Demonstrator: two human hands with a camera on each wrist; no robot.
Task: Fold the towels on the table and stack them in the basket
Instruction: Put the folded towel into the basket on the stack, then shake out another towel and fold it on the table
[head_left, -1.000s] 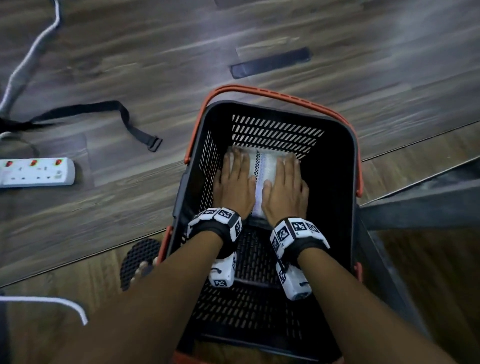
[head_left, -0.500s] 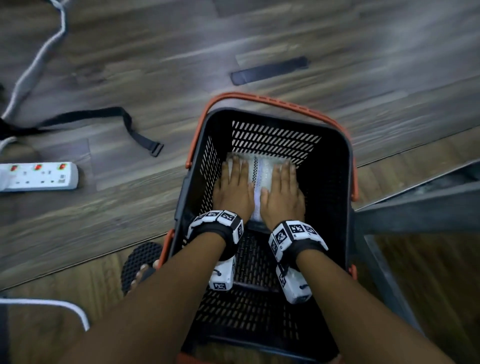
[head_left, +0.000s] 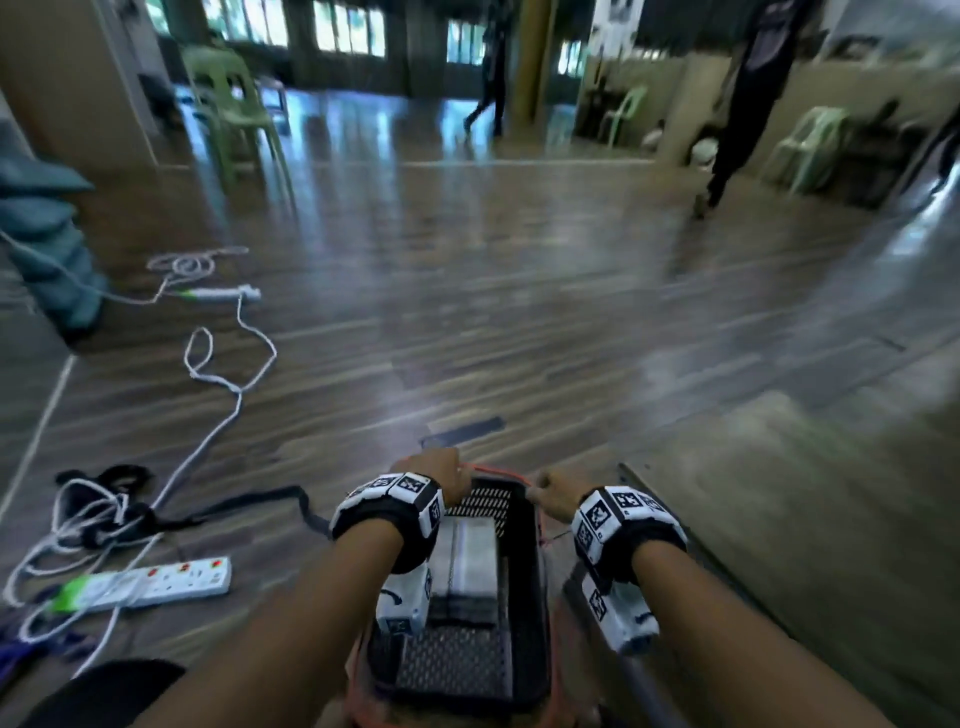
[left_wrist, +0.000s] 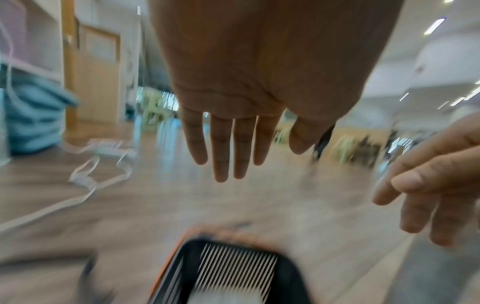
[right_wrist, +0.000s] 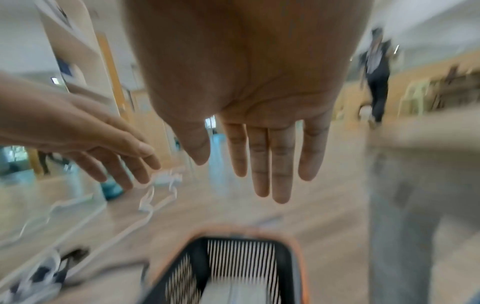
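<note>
A black slotted basket (head_left: 527, 577) with an orange handle stands on the floor below me. A folded white towel (head_left: 467, 564) lies flat inside it. Both hands hover above the basket's far end, apart from the towel. My left hand (head_left: 434, 475) is over the far left rim and my right hand (head_left: 550, 493) over the far right rim. In the left wrist view the left hand (left_wrist: 228, 148) has straight fingers and holds nothing above the basket (left_wrist: 236, 265). The right wrist view shows the right hand (right_wrist: 270, 162) likewise flat and empty over the basket (right_wrist: 241, 259) and towel (right_wrist: 233, 294).
A white power strip (head_left: 150, 582) and tangled white cables (head_left: 218, 374) lie on the wooden floor at left, with a black strap (head_left: 249, 506). A grey surface edge (head_left: 727, 545) runs along the right. Green chairs (head_left: 234, 104) and walking people (head_left: 748, 93) are far back.
Both hands have lifted off the towel and risen out of the basket. The head view has swung up from the basket to the room.
</note>
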